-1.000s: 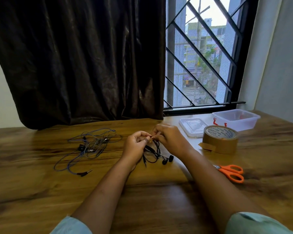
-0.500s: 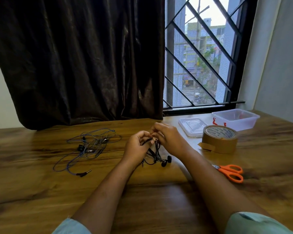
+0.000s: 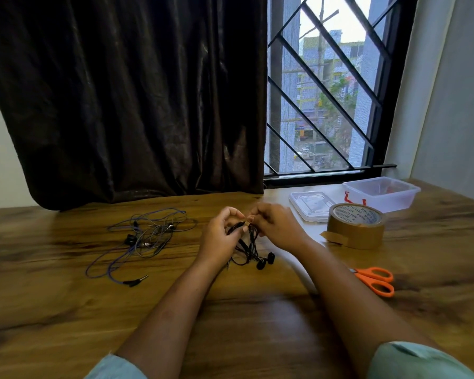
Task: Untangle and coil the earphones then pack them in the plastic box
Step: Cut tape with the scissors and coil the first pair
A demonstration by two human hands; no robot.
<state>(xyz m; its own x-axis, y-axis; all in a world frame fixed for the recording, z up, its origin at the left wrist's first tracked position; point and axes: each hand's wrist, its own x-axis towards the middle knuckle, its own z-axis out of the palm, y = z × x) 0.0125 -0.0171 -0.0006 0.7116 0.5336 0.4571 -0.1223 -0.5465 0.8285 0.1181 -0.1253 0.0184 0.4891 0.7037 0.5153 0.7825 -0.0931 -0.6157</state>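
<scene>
Black earphones [image 3: 251, 248] hang in loose loops between my two hands above the middle of the wooden table [image 3: 66, 310], their two buds dangling near the tabletop. My left hand [image 3: 220, 236] pinches the cord at the top of the bundle. My right hand [image 3: 278, 227] pinches the same cord close beside it, fingertips almost touching. A second tangle of blue and grey earphones [image 3: 145, 236] lies on the table to the left, its jack plug toward me. The clear plastic box [image 3: 381, 192] stands open at the back right, something red inside it.
The box's clear lid [image 3: 311, 205] lies flat left of the box. A roll of brown tape [image 3: 355, 225] stands in front of it. Orange-handled scissors [image 3: 375, 280] lie at the right. A dark curtain and a barred window are behind the table.
Both hands stay together on the black cord. The fingers have shifted slightly along it and the hanging loops have drawn a little closer together.
</scene>
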